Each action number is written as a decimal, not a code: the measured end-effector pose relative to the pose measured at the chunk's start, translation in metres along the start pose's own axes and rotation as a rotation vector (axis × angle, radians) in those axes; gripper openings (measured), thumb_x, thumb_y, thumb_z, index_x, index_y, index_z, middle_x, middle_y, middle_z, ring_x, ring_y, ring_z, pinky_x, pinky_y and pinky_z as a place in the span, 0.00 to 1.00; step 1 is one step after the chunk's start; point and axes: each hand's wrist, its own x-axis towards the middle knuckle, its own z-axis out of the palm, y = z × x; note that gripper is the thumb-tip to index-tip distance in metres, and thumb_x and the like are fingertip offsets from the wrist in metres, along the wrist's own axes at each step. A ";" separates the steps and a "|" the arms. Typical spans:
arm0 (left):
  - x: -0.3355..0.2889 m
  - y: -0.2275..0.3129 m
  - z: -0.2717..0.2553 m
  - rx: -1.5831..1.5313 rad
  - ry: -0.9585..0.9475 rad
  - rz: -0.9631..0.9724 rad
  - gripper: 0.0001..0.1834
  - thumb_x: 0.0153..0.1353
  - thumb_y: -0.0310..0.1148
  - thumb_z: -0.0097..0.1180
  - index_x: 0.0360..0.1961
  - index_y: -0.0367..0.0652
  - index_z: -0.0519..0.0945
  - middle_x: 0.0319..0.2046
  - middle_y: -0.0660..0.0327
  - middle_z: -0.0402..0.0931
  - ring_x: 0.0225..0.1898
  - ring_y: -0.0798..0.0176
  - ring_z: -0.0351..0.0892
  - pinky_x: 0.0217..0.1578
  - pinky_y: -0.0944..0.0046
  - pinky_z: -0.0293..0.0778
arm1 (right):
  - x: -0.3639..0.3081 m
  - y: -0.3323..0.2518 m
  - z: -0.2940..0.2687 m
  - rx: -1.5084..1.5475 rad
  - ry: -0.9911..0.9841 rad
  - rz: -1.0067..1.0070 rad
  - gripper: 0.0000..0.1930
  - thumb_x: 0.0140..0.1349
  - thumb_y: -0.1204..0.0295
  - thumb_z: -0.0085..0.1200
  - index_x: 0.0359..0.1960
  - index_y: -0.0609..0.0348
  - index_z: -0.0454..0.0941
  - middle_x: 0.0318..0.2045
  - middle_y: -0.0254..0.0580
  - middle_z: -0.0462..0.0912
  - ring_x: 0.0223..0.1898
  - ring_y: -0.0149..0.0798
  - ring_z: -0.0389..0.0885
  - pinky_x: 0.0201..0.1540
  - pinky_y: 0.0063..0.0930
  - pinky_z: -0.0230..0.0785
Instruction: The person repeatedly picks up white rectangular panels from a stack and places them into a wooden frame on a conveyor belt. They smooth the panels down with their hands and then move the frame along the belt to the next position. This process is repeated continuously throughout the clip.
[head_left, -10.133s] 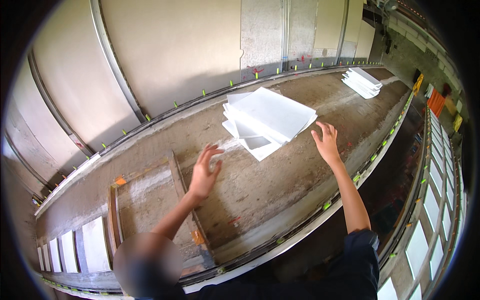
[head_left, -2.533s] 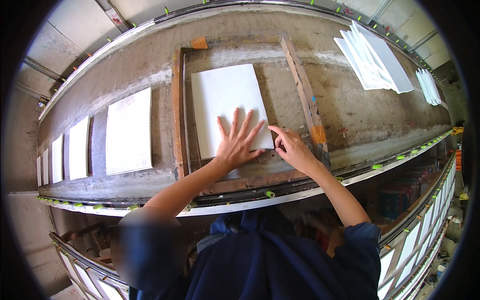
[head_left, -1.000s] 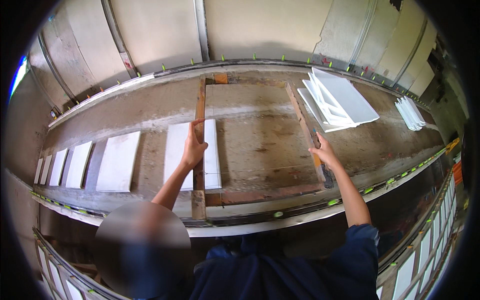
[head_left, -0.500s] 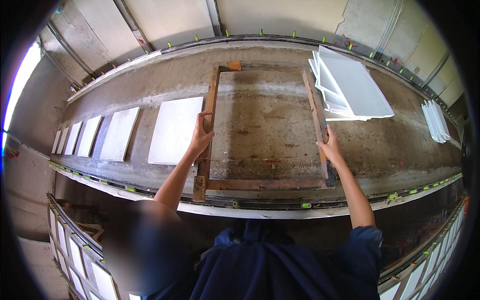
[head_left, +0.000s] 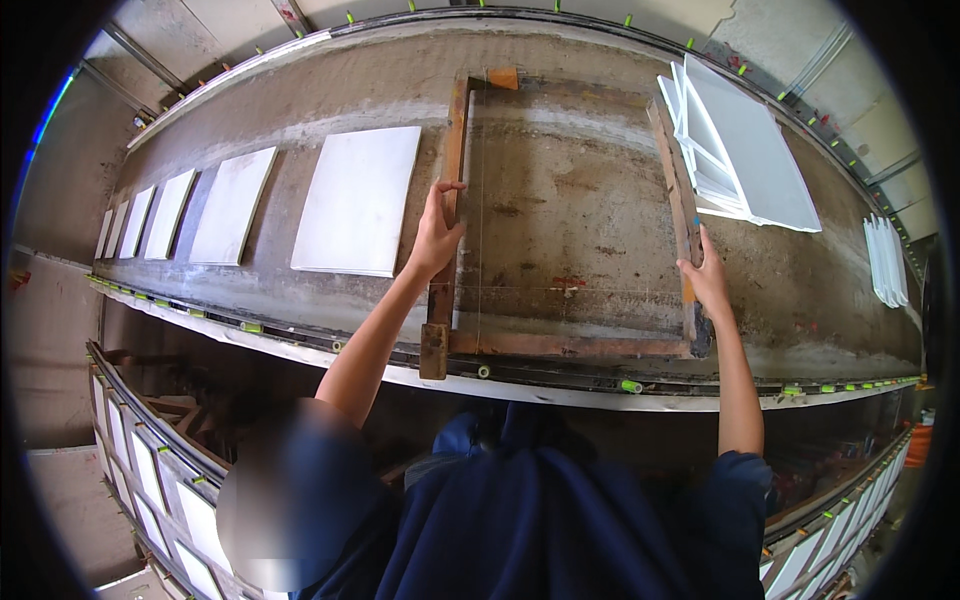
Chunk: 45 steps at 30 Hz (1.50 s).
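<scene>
A rectangular wooden frame point(head_left: 570, 346), brown and stained, is held between my two hands above a long worn table point(head_left: 800, 300). Thin strings cross its opening near the left and front sides. My left hand point(head_left: 436, 238) grips the left bar around its middle. On the right bar, my right hand point(head_left: 708, 277) has its thumb on the inner side and its fingers mostly hidden behind the wood. Left of the frame lies a flat white board point(head_left: 357, 200). Beyond the right bar, a fanned stack of white boards point(head_left: 755, 150) sits close to it.
Several smaller-looking white boards point(head_left: 233, 207) lie in a row toward the left end. Another white bundle point(head_left: 886, 262) rests at the far right. Green clips point(head_left: 632, 386) line the table's edges. Lower racks with white panels point(head_left: 197, 520) stand on both sides of me.
The frame has shifted slightly right relative to the white board, with both hands still gripping it. My view has also moved, so the table sits higher in the picture.
</scene>
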 end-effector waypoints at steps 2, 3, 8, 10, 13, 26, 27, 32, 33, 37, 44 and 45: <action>0.001 -0.016 0.001 0.173 0.091 0.289 0.31 0.44 0.14 0.45 0.53 0.43 0.63 0.44 0.54 0.65 0.48 0.54 0.66 0.45 0.61 0.66 | -0.002 0.001 0.005 -0.054 0.026 -0.020 0.41 0.54 0.72 0.58 0.68 0.56 0.48 0.59 0.61 0.65 0.60 0.53 0.67 0.59 0.39 0.61; 0.006 -0.016 0.002 0.256 0.136 0.444 0.31 0.44 0.14 0.45 0.53 0.43 0.63 0.46 0.53 0.65 0.53 0.51 0.65 0.47 0.60 0.67 | -0.001 -0.002 0.004 -0.049 0.021 -0.009 0.41 0.54 0.72 0.58 0.68 0.56 0.48 0.59 0.61 0.65 0.60 0.53 0.66 0.59 0.39 0.61; 0.001 -0.013 0.001 0.348 0.012 0.191 0.32 0.46 0.16 0.46 0.55 0.47 0.62 0.59 0.50 0.56 0.66 0.40 0.48 0.60 0.52 0.61 | -0.007 -0.012 0.005 -0.020 -0.008 0.020 0.41 0.55 0.71 0.57 0.68 0.57 0.47 0.60 0.63 0.64 0.60 0.55 0.65 0.60 0.40 0.61; 0.003 -0.008 0.002 0.505 -0.015 0.158 0.31 0.50 0.26 0.52 0.58 0.49 0.60 0.62 0.42 0.49 0.68 0.38 0.39 0.61 0.41 0.49 | -0.007 -0.009 0.004 -0.021 -0.003 0.013 0.41 0.56 0.69 0.57 0.68 0.58 0.47 0.60 0.63 0.64 0.60 0.55 0.65 0.60 0.41 0.61; 0.007 -0.003 0.010 0.737 0.056 0.131 0.32 0.55 0.37 0.55 0.60 0.50 0.58 0.66 0.38 0.37 0.69 0.37 0.29 0.59 0.25 0.31 | -0.008 -0.006 0.002 -0.009 -0.009 0.016 0.40 0.57 0.64 0.57 0.68 0.58 0.47 0.60 0.62 0.63 0.61 0.56 0.64 0.60 0.41 0.61; 0.105 0.066 0.144 -0.072 -0.167 0.414 0.17 0.62 0.28 0.48 0.53 0.39 0.68 0.50 0.51 0.71 0.52 0.54 0.71 0.54 0.56 0.65 | -0.036 0.054 -0.084 0.846 0.163 0.329 0.25 0.67 0.66 0.42 0.60 0.71 0.58 0.57 0.57 0.66 0.56 0.47 0.70 0.61 0.33 0.63; 0.108 0.071 0.159 -0.181 -0.214 0.359 0.17 0.63 0.28 0.47 0.53 0.38 0.68 0.49 0.52 0.72 0.51 0.56 0.73 0.52 0.59 0.68 | -0.024 0.061 -0.092 0.930 0.198 0.326 0.25 0.67 0.68 0.42 0.61 0.72 0.56 0.58 0.58 0.64 0.56 0.48 0.69 0.61 0.33 0.64; 0.110 0.113 0.225 -0.421 -0.301 0.131 0.20 0.63 0.25 0.45 0.57 0.38 0.63 0.49 0.55 0.71 0.49 0.63 0.72 0.50 0.63 0.70 | 0.050 0.130 -0.103 1.272 0.502 0.401 0.26 0.64 0.79 0.40 0.62 0.76 0.49 0.59 0.61 0.58 0.56 0.50 0.67 0.61 0.37 0.66; 0.109 0.111 0.237 -0.409 -0.252 0.128 0.21 0.63 0.24 0.45 0.58 0.38 0.63 0.49 0.55 0.71 0.49 0.64 0.72 0.49 0.63 0.70 | 0.062 0.134 -0.101 1.361 0.481 0.443 0.25 0.63 0.80 0.40 0.61 0.76 0.50 0.57 0.59 0.59 0.55 0.50 0.67 0.60 0.38 0.66; 0.110 0.114 0.278 -0.303 -0.064 0.221 0.22 0.61 0.23 0.46 0.58 0.38 0.62 0.47 0.57 0.70 0.49 0.64 0.70 0.48 0.64 0.69 | 0.098 0.131 -0.097 1.603 0.375 0.548 0.20 0.62 0.82 0.40 0.56 0.74 0.56 0.50 0.53 0.64 0.52 0.49 0.67 0.60 0.39 0.67; 0.113 0.123 0.310 -0.007 -0.054 0.127 0.18 0.57 0.30 0.51 0.47 0.32 0.72 0.40 0.56 0.76 0.44 0.62 0.73 0.44 0.62 0.70 | 0.119 0.101 -0.115 1.560 0.205 0.503 0.23 0.67 0.61 0.39 0.59 0.61 0.55 0.54 0.53 0.60 0.55 0.47 0.62 0.59 0.45 0.59; 0.113 0.129 0.314 -0.013 -0.046 0.093 0.18 0.56 0.30 0.51 0.47 0.33 0.72 0.40 0.57 0.76 0.44 0.62 0.74 0.44 0.62 0.70 | 0.120 0.098 -0.123 1.554 0.203 0.480 0.24 0.67 0.59 0.39 0.59 0.60 0.55 0.55 0.53 0.59 0.55 0.47 0.61 0.59 0.46 0.59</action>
